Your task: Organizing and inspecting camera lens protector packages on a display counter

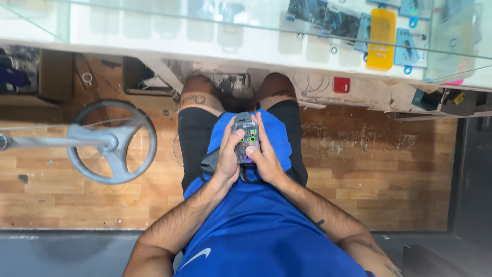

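**Both hands on a small packet, held over the lap**

At the far left a grey stool ring (111, 142) on a metal bar stands over the wood floor (379, 169); the bar's end is cut off by the frame edge. Dark clutter under the counter (154, 46) above it is too dim to make out.

In the middle, the person sits in a blue shirt (256, 225) and black shorts (193, 138). The left hand (228, 156) wraps the packet's left edge, thumb laid across its face. The packet (246, 137) — a small clear sleeve with a dark, glossy insert and green rings — sits upright between both hands, just above the lap. Its lower part is hidden by the thumbs, and its back cannot be seen. The right hand (265, 154) closes on the right edge, thumb pressed on the front.

To the right, hanging blister packs (382, 38) show through the glass counter top — reflections blur them. A dark shape at the bottom right corner is cut off and unclear.
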